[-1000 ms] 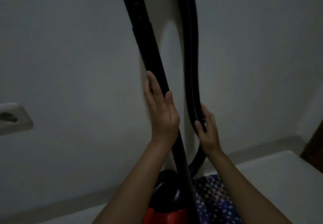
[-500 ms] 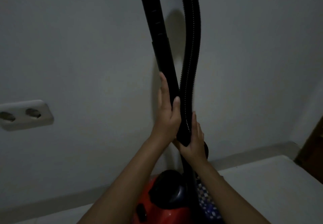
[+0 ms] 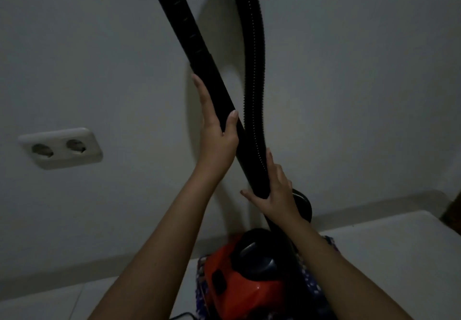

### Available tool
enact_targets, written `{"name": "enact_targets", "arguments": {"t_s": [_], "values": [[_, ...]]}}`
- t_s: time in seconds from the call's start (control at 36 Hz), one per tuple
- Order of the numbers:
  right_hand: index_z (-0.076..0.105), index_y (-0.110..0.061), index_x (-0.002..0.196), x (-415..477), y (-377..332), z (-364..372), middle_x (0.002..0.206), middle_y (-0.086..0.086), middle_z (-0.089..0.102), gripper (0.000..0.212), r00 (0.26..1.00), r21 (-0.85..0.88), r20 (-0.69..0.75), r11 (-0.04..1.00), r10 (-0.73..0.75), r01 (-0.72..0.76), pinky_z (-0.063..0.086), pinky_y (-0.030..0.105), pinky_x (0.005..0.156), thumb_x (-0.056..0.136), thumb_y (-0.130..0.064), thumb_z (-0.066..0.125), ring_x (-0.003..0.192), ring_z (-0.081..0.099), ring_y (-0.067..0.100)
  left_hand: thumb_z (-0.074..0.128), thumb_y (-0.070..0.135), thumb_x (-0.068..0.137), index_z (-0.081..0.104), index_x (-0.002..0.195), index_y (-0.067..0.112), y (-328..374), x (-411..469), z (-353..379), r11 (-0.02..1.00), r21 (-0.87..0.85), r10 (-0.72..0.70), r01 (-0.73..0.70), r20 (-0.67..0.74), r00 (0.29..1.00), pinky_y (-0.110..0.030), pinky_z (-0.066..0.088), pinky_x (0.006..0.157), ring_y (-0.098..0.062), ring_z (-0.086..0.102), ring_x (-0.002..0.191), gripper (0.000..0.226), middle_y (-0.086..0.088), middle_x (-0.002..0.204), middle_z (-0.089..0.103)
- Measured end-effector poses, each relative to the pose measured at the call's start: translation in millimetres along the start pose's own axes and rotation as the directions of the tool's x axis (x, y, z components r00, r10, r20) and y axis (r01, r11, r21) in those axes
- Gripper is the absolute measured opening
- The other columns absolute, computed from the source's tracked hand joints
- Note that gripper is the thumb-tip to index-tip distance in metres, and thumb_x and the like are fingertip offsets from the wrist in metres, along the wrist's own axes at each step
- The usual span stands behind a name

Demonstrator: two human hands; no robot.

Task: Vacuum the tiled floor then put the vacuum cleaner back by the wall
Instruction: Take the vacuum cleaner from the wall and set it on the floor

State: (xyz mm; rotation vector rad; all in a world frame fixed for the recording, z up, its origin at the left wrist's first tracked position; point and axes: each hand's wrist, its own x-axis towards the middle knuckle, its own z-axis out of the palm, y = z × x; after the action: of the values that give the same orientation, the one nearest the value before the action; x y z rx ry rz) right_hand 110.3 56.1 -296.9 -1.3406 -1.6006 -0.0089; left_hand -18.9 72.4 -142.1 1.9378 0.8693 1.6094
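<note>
**Both hands on the vacuum [image 3: 239, 287] tubes, close to the wall [image 3: 349, 70]**

One vacuum, with one rigid wand [image 3: 189, 32] and one ribbed hose [image 3: 254, 57]; two hands; one socket [image 3: 61, 147] with two outlets.

The left hand [image 3: 217, 135] grasps the wand partway up, fingers laid straight along its left side and the thumb across its front. The right hand [image 3: 278, 190] is lower and to the right, wrapped round the hose just where it crosses the wand, with the thumb poking out on the left side. The two hands are near each other but not touching. Both black tubes rise past the top edge of the view — the wand leaning left, the hose arching up beside it.

The vacuum's red body with its black top sits below the hands, between the forearms, close to the wall. A blue patterned mat [image 3: 311, 284] shows at both sides of it. The floor [image 3: 386, 245] is pale tile, met by a light skirting [image 3: 74, 274]. The room is dim and the wall plain, with the socket to the left.
</note>
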Motion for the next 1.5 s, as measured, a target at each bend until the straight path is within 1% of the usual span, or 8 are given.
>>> {"name": "enact_targets", "arguments": {"t_s": [0.08, 0.31, 0.42, 0.56, 0.72, 0.94, 1.14, 1.5], "values": [[-0.016, -0.052, 0.144, -5, 7, -12, 0.115, 0.008, 0.051, 0.108, 1.0, -0.007, 0.019, 1.0, -0.024, 0.024, 0.049, 0.053, 0.087, 0.071, -0.062, 0.063, 0.102, 0.056, 0.024, 0.045, 0.006, 0.096, -0.02, 0.146, 0.022, -2, -14, 0, 0.999, -0.036, -0.035, 0.034, -0.033, 0.999, -0.01, 0.027, 0.108, 0.021, 0.021, 0.13, 0.084, 0.029, 0.14, -0.004], [-0.012, -0.055, 0.145, -11, 42, -41, 0.115, 0.014, 0.052, 0.107, 0.997, -0.174, 0.058, 0.983, -0.047, 0.057, 0.052, 0.05, 0.08, 0.068, -0.061, 0.063, 0.098, 0.058, 0.032, 0.043, 0.007, 0.097, -0.025, 0.144, 0.025, -26, -56, 22, 0.963, -0.208, -0.206, 0.172, -0.151, 0.967, 0.006, 0.039, 0.08, 0.026, 0.049, 0.098, 0.085, 0.045, 0.127, 0.007], [-0.013, -0.052, 0.146, -12, 56, -47, 0.115, 0.017, 0.053, 0.106, 0.996, -0.25, 0.07, 0.966, -0.056, 0.072, 0.05, 0.047, 0.081, 0.07, -0.063, 0.06, 0.098, 0.058, 0.034, 0.047, 0.009, 0.096, -0.024, 0.144, 0.029, -40, -72, 28, 0.954, -0.215, -0.242, 0.209, -0.141, 0.96, 0.0, 0.042, 0.082, 0.012, 0.056, 0.097, 0.088, 0.016, 0.127, 0.046], [-0.015, -0.053, 0.145, -14, 64, -48, 0.116, 0.018, 0.053, 0.104, 0.996, -0.283, 0.073, 0.957, -0.044, 0.063, 0.048, 0.048, 0.082, 0.071, -0.065, 0.057, 0.098, 0.057, 0.034, 0.045, 0.018, 0.097, 0.0, 0.145, 0.034, -73, -107, 24, 0.972, -0.063, -0.221, 0.225, 0.067, 0.973, -0.01, 0.041, 0.097, -0.01, 0.055, 0.112, 0.068, -0.007, 0.123, 0.055], [-0.017, -0.056, 0.142, -12, 65, -49, 0.117, 0.018, 0.052, 0.105, 0.999, -0.295, 0.029, 0.955, -0.024, 0.031, 0.048, 0.048, 0.084, 0.068, -0.064, 0.057, 0.099, 0.057, 0.036, 0.048, 0.028, 0.095, 0.029, 0.145, 0.012, -150, -169, 27, 0.903, 0.415, -0.362, 0.112, 0.593, 0.72, -0.015, 0.023, 0.107, -0.018, 0.038, 0.131, 0.056, -0.008, 0.14, 0.038], [-0.019, -0.056, 0.141, -16, 74, -45, 0.118, 0.016, 0.051, 0.105, 0.999, -0.309, 0.015, 0.95, -0.039, 0.042, 0.046, 0.046, 0.084, 0.07, -0.063, 0.058, 0.1, 0.054, 0.031, 0.049, 0.036, 0.092, 0.017, 0.148, 0.026, -210, -191, 53, 0.799, 0.601, -0.524, -0.018, 0.711, 0.469, -0.042, 0.038, 0.108, -0.028, 0.041, 0.131, 0.066, -0.011, 0.144, 0.04], [-0.021, -0.056, 0.14, -19, 76, -40, 0.118, 0.017, 0.052, 0.106, 0.999, -0.358, -0.018, 0.933, -0.047, 0.037, 0.045, 0.047, 0.085, 0.07, -0.063, 0.058, 0.1, 0.055, 0.032, 0.05, 0.029, 0.092, 0.025, 0.146, 0.029, -227, -198, 61, 0.838, 0.54, -0.495, 0.077, 0.694, 0.522, -0.04, 0.041, 0.106, -0.026, 0.047, 0.129, 0.06, -0.009, 0.142, 0.047], [-0.018, -0.051, 0.144, 9, -19, -67, 0.117, 0.015, 0.053, 0.105, 0.991, -0.319, 0.101, 0.947, 0.083, -0.047, 0.04, 0.039, 0.085, 0.073, -0.06, 0.058, 0.1, 0.054, 0.028, 0.059, 0.016, 0.089, 0.031, 0.145, 0.025, -145, -179, -8, 0.809, 0.544, -0.584, 0.225, 0.695, 0.42, -0.03, 0.045, 0.102, -0.023, 0.055, 0.119, 0.064, -0.01, 0.133, 0.055]]}}
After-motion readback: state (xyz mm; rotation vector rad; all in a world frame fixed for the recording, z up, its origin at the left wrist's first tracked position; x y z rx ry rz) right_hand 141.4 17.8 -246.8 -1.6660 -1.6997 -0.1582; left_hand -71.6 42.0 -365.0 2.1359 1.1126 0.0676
